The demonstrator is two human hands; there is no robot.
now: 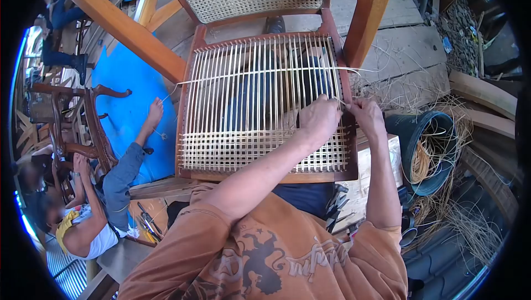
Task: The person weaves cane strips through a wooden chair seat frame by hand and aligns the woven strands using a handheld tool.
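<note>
A: Where's the strand?
B: The cane strand (343, 102) is at the right rail of the seat frame (310, 177), between my hands.
A: Grip?
B: Right hand (366, 114): thumb and fingertips pinch the strand, just outside the rail. Left hand (321, 116): curled, over the seat just inside the rail. Tips partly hidden, can't tell if they pinch.
A: Why straddle the rail?
B: My read: one hand per side controls the strand right where it meets the edge. Frame sits near edge toward me, probably for reach.
A: Orientation?
B: Exposed bit is short, slants across the right rail, dropping toward my right hand. Can't tell its full run. Farther up the frame, a cross strand (260, 72) has its long axis side to side, tail past the right rail. Woven band (221, 156) lies along the near edge.
A: Stock?
B: Bucket (442, 170), right of the frame, coiled cane inside. Presumably there for my right hand.
</note>
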